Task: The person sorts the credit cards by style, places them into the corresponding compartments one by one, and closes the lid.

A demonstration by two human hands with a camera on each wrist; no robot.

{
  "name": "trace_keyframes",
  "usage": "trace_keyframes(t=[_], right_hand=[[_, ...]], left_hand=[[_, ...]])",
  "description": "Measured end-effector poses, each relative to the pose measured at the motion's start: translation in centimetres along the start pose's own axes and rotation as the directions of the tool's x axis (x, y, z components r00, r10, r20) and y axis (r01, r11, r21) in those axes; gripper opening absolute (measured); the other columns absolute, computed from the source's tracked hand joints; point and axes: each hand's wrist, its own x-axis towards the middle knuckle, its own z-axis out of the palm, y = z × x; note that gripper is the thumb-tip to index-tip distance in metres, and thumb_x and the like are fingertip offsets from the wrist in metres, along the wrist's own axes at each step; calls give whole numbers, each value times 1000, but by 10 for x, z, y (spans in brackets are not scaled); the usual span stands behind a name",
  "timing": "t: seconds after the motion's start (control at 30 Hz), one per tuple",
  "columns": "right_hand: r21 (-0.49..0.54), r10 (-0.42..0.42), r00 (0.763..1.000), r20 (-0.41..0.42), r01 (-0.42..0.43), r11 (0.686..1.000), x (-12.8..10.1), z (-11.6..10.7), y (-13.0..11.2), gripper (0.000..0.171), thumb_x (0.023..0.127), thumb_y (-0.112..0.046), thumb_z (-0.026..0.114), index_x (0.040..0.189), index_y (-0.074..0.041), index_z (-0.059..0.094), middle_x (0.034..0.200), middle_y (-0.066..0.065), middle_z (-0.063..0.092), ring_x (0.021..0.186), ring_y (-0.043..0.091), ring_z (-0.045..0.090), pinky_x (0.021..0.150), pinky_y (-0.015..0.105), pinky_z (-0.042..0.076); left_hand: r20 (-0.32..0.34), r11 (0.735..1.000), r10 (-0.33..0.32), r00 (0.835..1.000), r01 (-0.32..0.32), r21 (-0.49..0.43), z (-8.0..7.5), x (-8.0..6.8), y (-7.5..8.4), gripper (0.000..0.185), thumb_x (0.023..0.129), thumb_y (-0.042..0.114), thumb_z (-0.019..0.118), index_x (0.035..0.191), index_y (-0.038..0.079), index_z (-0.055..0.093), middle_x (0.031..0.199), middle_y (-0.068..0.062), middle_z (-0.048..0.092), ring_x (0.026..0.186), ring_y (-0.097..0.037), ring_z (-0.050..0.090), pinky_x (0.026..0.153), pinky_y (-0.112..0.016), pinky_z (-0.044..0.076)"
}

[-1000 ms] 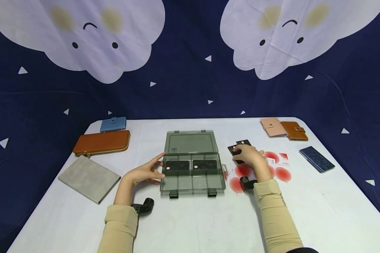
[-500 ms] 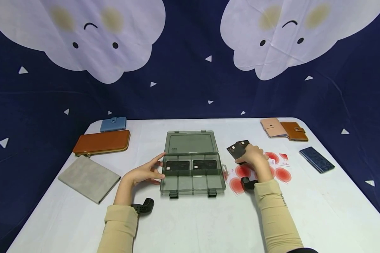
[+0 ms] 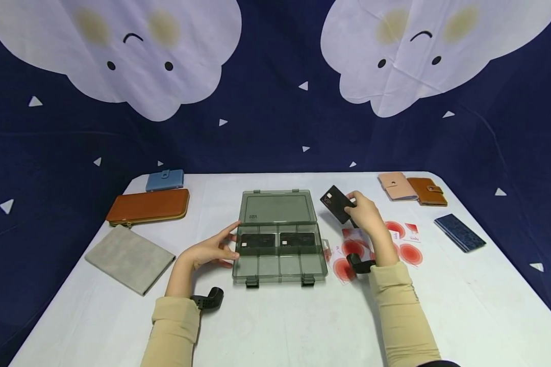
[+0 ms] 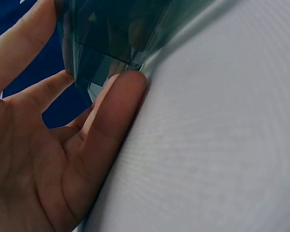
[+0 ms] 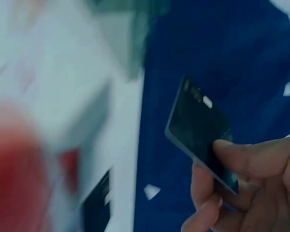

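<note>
A black bank card marked VIP (image 3: 334, 202) is pinched between thumb and fingers of my right hand (image 3: 365, 214), raised above the table and tilted. In the right wrist view another black card (image 5: 97, 205) lies below it. My left hand (image 3: 206, 251) touches the left wall of a translucent green compartment box (image 3: 279, 270), its fingers spread and its thumb (image 4: 123, 99) straight along the wall. The box lid (image 3: 277, 206) is folded back. Two rear compartments hold one black card each, the left card (image 3: 257, 240) and the right card (image 3: 297, 239).
Red-and-white printed sheets (image 3: 410, 253) lie under my right wrist. At the right are a pink card holder (image 3: 397, 185), a brown one (image 3: 427, 191) and a dark blue wallet (image 3: 459, 232). Leftward lie a grey wallet (image 3: 129, 260), a brown zip wallet (image 3: 148, 206) and a blue one (image 3: 165, 180).
My right hand has picked up the top black card from the table, lifting and tilting it up and slightly toward the box. My left hand and the box have stayed put.
</note>
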Motion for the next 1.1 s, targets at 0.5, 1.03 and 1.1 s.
trace_keyframes(t=[0.5, 1.03, 1.1], right_hand=[[138, -301, 931, 205, 277, 951, 4, 33, -85, 20, 87, -6, 61, 107, -4, 62, 96, 14, 63, 85, 26, 59, 71, 38, 48], [-97, -293, 790, 538, 403, 910, 6, 93, -114, 32, 86, 11, 47, 100, -8, 68, 94, 7, 66, 86, 21, 60, 75, 33, 50], [-104, -288, 784, 550, 406, 908, 7, 96, -114, 30, 86, 10, 48, 99, -8, 68, 93, 6, 65, 81, 18, 58, 73, 32, 49]], left_hand=[[2, 1000, 5, 1000, -5, -4, 1, 0, 0, 94, 83, 7, 68, 150, 22, 4, 130, -20, 23, 74, -14, 54, 79, -44, 52], [-2, 1000, 2, 1000, -2, 1, 1, -1, 1, 95, 82, 9, 69, 150, 22, 4, 130, -19, 23, 76, -14, 55, 79, -44, 53], [-2, 1000, 3, 1000, -3, 1, 1, -1, 1, 95, 82, 10, 70, 150, 22, 5, 130, -19, 23, 77, -14, 55, 79, -43, 53]])
